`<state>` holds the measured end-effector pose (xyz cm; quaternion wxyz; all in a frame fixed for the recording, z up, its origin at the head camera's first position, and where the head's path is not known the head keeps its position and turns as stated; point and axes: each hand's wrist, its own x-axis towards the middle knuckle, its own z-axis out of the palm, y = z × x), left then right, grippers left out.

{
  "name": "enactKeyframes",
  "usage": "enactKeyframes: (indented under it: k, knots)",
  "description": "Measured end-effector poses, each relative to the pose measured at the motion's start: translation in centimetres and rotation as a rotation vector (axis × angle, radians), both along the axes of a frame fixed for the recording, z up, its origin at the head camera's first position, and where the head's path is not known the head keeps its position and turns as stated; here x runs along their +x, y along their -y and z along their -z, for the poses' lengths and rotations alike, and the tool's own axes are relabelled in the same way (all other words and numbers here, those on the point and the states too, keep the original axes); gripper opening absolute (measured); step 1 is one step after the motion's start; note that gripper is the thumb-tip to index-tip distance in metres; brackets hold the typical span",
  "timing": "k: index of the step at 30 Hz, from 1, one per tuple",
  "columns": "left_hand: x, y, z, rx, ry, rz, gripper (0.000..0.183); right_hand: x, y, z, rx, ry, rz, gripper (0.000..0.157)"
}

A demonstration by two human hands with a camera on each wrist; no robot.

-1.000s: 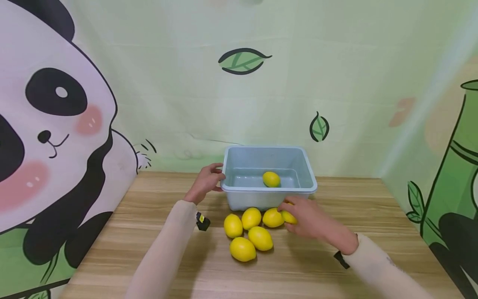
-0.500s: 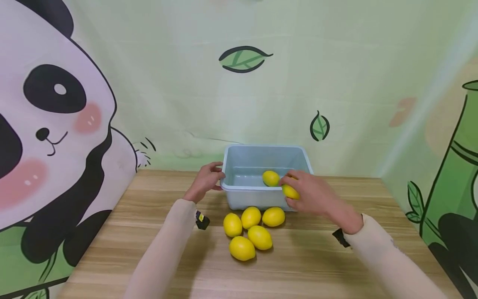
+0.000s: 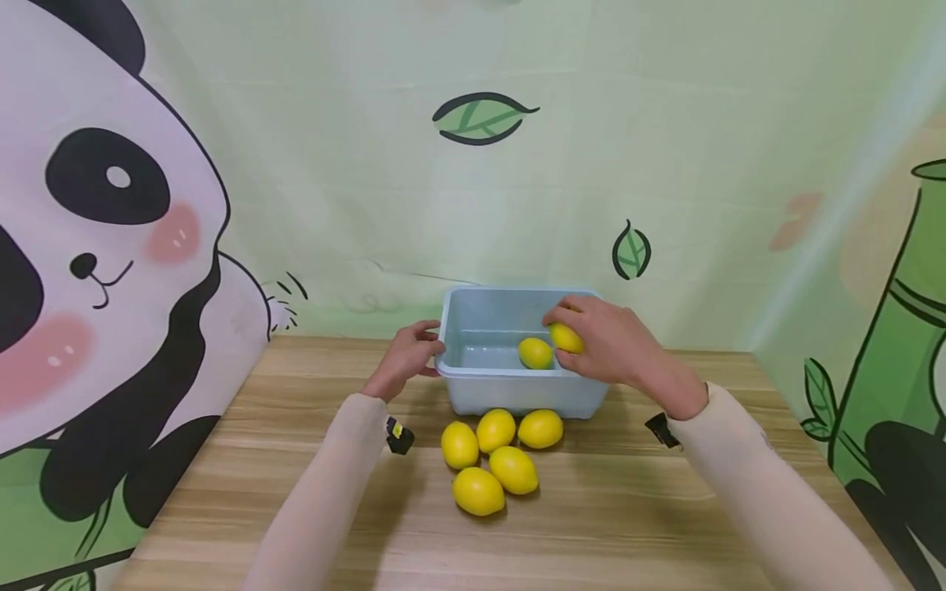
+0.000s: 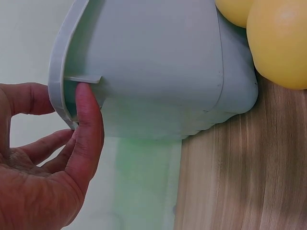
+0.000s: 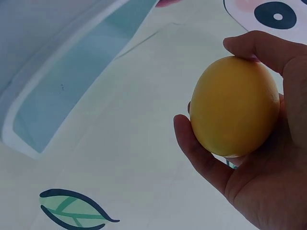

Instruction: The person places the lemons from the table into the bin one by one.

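Observation:
A light blue plastic bin (image 3: 525, 394) stands at the back of the table with one lemon (image 3: 535, 353) on its floor. At the bin's left side, my left hand (image 3: 403, 355) pinches the rim (image 4: 56, 72); the left wrist view has a digit on either side of that edge. My right hand (image 3: 612, 343) grips another lemon (image 3: 566, 337) over the right part of the bin. In the right wrist view, thumb and fingers wrap round this lemon (image 5: 235, 106). Several more lemons (image 3: 513, 470) lie grouped on the wood in front of the bin.
The wood-grain table (image 3: 628, 517) runs back to a pale green backdrop (image 3: 355, 205) printed with a panda and leaves. The bin's far side stands close to this backdrop. Each wrist bears a small black device (image 3: 400, 436).
My right hand has lifted a lemon from the right end of the group, raised it past the bin's front rim and brought it over the inside. The left hand stays at the rim.

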<state>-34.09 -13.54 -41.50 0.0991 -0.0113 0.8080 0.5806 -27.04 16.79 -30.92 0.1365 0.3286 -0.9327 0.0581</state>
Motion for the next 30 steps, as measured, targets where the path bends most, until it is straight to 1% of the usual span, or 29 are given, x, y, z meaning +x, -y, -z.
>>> enactKeyframes:
  k: [12,18,25,30]
  knots:
    - [-0.1,0.1,0.0,-0.003,0.006,0.002,0.06,-3.3,0.4,-1.6,0.05,0.077,0.067,0.039]
    - [-0.2,0.1,0.0,0.002,0.006,0.011,0.06,-5.2,0.4,-2.1,0.069,0.142,0.101,0.04]
    - [-0.1,0.2,-0.2,0.001,0.005,0.012,0.06,-7.6,0.4,-2.3,0.073,0.193,0.14,0.041]
    - [0.0,0.2,-0.2,0.002,0.001,0.017,0.061,-9.2,0.4,-2.0,0.072,0.246,0.165,0.041]
